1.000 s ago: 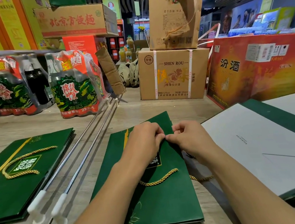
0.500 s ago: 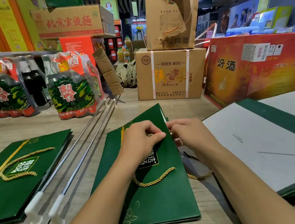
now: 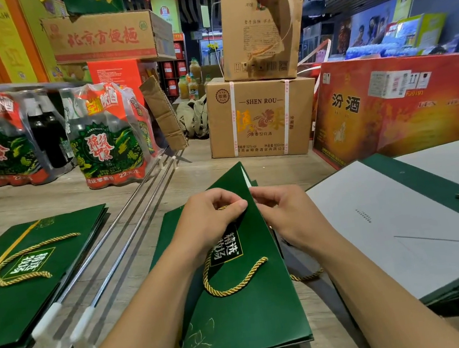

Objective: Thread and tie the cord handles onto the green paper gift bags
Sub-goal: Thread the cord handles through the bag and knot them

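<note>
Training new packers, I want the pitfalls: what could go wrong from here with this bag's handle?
1. The left hand pinches the cord at the bag's raised top edge; a hard tug might tear the paper there.
2. Cord trails off the bag's right side below the right hand and could snag on that arm.
3. The metal rods lie close beside the left arm; a nudge could roll them.

You have two metal rods (image 3: 120,242) with white end caps lying side by side on the wooden surface (image 3: 34,201), running toward a shrink-wrapped pack of bottles (image 3: 105,141), with a SHEN ROU carton (image 3: 261,116) carrying a torn brown box (image 3: 258,28) and a red-orange carton (image 3: 402,108) to its right.
</note>
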Action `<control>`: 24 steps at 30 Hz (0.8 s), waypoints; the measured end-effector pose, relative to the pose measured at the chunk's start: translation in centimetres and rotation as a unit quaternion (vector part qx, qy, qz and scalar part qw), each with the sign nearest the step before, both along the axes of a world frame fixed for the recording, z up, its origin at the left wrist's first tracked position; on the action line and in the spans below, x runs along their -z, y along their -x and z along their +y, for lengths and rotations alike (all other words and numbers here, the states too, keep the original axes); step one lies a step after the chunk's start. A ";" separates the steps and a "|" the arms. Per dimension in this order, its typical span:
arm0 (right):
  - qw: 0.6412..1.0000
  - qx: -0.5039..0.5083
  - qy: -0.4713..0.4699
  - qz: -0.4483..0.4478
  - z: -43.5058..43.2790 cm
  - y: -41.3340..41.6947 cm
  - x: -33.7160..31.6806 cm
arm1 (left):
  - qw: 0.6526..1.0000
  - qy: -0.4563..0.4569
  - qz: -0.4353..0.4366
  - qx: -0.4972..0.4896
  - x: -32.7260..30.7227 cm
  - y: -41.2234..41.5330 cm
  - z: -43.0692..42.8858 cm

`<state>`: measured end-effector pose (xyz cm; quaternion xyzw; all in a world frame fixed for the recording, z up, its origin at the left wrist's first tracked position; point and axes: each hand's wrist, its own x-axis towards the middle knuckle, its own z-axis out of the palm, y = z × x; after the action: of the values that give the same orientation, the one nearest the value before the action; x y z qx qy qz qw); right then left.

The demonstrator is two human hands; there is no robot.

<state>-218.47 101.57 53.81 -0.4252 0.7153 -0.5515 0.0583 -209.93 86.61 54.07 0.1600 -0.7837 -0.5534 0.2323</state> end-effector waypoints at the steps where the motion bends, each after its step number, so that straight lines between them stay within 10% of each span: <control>1: 1.000 0.004 -0.002 0.005 -0.1 0.0 0.0 | 1.000 -0.003 -0.001 0.005 0.0 0.0 -0.1; 19: 0.989 0.057 -0.136 0.002 0.1 0.2 -0.5 | 0.992 -0.111 0.034 0.051 0.0 0.4 0.0; 24: 0.980 0.155 -0.128 0.002 -0.5 0.7 -0.1 | 0.994 -0.053 -0.081 0.044 -0.6 -0.1 -0.8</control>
<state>-219.18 101.04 53.88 -0.2992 0.8373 -0.4569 0.0253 -209.87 85.84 54.69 0.1819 -0.7757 -0.5890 0.1352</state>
